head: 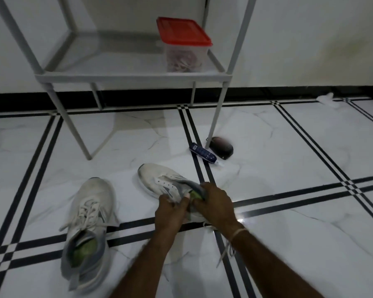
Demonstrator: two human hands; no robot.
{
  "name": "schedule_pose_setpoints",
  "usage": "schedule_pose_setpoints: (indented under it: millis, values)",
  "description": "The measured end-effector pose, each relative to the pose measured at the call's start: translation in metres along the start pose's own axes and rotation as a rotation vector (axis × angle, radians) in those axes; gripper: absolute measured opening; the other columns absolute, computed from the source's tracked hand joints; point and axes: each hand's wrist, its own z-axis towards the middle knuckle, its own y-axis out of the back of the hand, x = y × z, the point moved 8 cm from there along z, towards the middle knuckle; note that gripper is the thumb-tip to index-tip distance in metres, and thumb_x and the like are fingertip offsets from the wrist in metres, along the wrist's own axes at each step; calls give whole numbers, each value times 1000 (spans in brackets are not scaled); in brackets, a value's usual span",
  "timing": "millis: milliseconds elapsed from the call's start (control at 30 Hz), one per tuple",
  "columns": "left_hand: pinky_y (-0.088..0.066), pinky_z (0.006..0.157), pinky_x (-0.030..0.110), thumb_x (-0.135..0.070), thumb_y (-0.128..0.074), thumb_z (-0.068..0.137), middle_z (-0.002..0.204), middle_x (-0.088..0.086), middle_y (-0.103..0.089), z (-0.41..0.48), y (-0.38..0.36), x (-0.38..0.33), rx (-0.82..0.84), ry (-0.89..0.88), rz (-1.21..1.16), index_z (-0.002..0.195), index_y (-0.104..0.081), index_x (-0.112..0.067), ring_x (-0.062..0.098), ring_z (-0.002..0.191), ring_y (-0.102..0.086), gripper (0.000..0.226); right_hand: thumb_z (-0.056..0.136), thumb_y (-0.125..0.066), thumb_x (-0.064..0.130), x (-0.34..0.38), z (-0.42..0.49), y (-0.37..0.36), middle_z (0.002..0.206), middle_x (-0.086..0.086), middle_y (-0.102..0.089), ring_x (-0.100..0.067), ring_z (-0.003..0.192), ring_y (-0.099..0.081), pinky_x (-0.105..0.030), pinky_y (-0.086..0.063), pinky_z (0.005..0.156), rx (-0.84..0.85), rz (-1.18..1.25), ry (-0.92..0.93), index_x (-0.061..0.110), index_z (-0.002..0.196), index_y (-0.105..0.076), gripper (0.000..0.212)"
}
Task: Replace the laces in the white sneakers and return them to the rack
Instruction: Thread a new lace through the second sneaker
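Two white sneakers lie on the tiled floor. The left sneaker (88, 222) is laced, its toe pointing away, with a green insole showing. The right sneaker (159, 181) has bare eyelets. My left hand (170, 214) grips its near side by the collar. My right hand (215, 205) grips its grey tongue and heel opening. A loose white lace (225, 252) trails on the floor under my right wrist. The grey metal rack (134, 77) stands beyond the shoes.
A clear box with a red lid (184, 45), with laces inside, sits on the rack's lower shelf. A blue tube (202, 153) and a dark brush (221, 147) lie by the rack's right front leg. A white scrap (327, 100) lies by the far wall.
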Motion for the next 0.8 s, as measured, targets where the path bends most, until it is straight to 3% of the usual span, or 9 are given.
schedule_pose_setpoints:
  millis: [67,167,267,367,433,533,667,733,800]
  values:
    - [-59,87,46,-47,-72,88,104,-3,-67,0,15,-7,-99,-34,1,116,-49,-31,19,93,-66,39,92,-62,58,15,-14,-13,96,8,-69,-8,81,-64,-18,-46,63,-27,76,37,28,111,-63,36]
    - [-60,85,49,-21,-73,89,101,-1,-68,-5,51,-1,-220,-61,59,123,-58,-24,22,91,-68,37,85,-54,71,31,-39,-38,96,7,-66,-10,83,-64,-31,-56,68,-29,143,39,29,110,-60,49]
    - [-60,83,54,-4,-67,90,100,3,-74,-13,80,24,-200,-98,77,119,-64,-27,23,88,-72,37,86,-61,58,36,-72,-56,92,11,-64,-7,82,-62,-32,-55,69,-13,220,45,31,105,-58,33]
    - [-60,82,53,-10,-69,85,100,1,-75,-18,92,34,-172,-133,133,109,-65,-37,23,91,-73,36,91,-69,45,24,-83,-56,89,12,-70,-5,80,-67,-31,-58,69,48,409,69,30,105,-65,21]
    - [-58,85,51,-14,-70,84,110,3,-69,-24,90,20,-258,-260,325,117,-64,-29,28,100,-69,36,93,-73,30,0,-75,-42,95,12,-72,-4,85,-68,-29,-59,76,-24,380,66,27,109,-70,17]
    - [-49,91,44,-19,-75,83,120,5,-63,-54,54,-25,-375,-542,638,124,-63,-21,31,108,-57,42,90,-74,11,-41,-65,-15,111,9,-67,-7,104,-63,-29,-57,90,-141,172,51,27,113,-70,28]
    - [-48,96,36,-23,-75,88,121,-6,-62,-70,-8,-52,-207,-729,655,121,-65,-26,19,113,-56,34,89,-71,11,-63,-55,-9,119,6,-56,-12,112,-55,-19,-50,90,-59,-100,55,28,115,-66,32]
    - [-53,92,30,-16,-71,92,117,-9,-60,-62,-27,-43,-56,-669,506,121,-64,-25,12,107,-62,31,91,-72,17,-56,-49,-14,122,2,-57,-16,113,-56,-27,-54,91,-63,-150,110,25,119,-69,29]
    - [-57,90,32,-7,-67,92,114,-9,-60,-52,-42,-31,37,-559,403,121,-62,-24,11,103,-65,34,95,-67,22,-50,-41,-23,122,-3,-58,-22,112,-57,-32,-54,86,-40,-243,159,22,115,-72,21]
